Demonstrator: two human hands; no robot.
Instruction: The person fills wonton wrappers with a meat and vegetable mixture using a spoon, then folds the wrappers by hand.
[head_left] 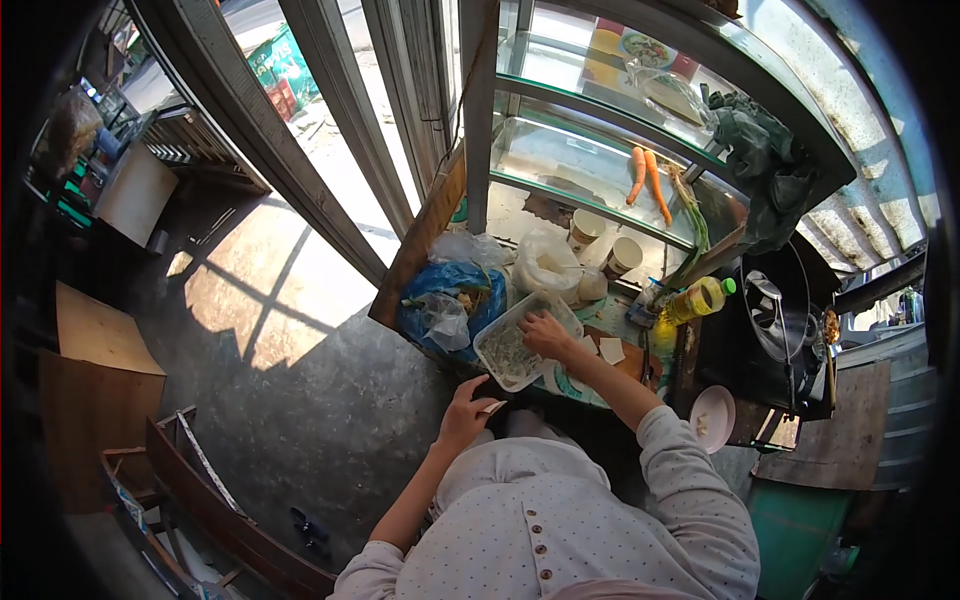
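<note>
My right hand reaches into a clear plastic tub of pale, shredded-looking food. Its fingers are bent together at the food, and what lies between them is hidden. Just off the near side of the tub, my left hand pinches a small pale flat piece. White square pieces lie right of the tub, by a brown board that my right forearm partly crosses.
A blue plastic bag, a white bag and paper cups crowd the counter. Carrots lie in the glass case behind. A yellow bottle stands before a black pot. A pink bowl sits by my right elbow.
</note>
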